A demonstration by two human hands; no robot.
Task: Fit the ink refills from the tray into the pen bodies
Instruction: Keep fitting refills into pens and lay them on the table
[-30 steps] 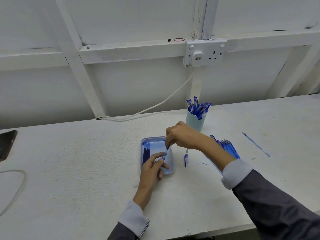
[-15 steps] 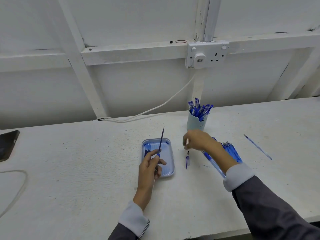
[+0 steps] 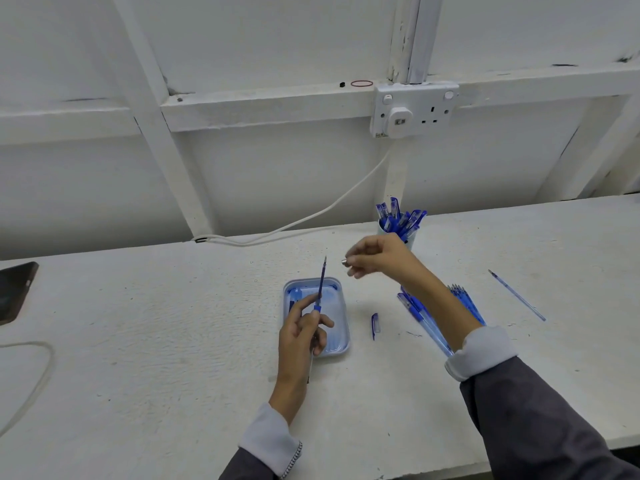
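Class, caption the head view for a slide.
Left hand holds a refill over the tray; right hand pinches a small silver part.

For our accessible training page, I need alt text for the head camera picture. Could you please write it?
A person's left hand holds a blue ink refill, tip up, above a blue tray on a white table, while the right hand pinches a small silver part. Behind stands a cup of blue pens; a pen cap lies beside the tray.
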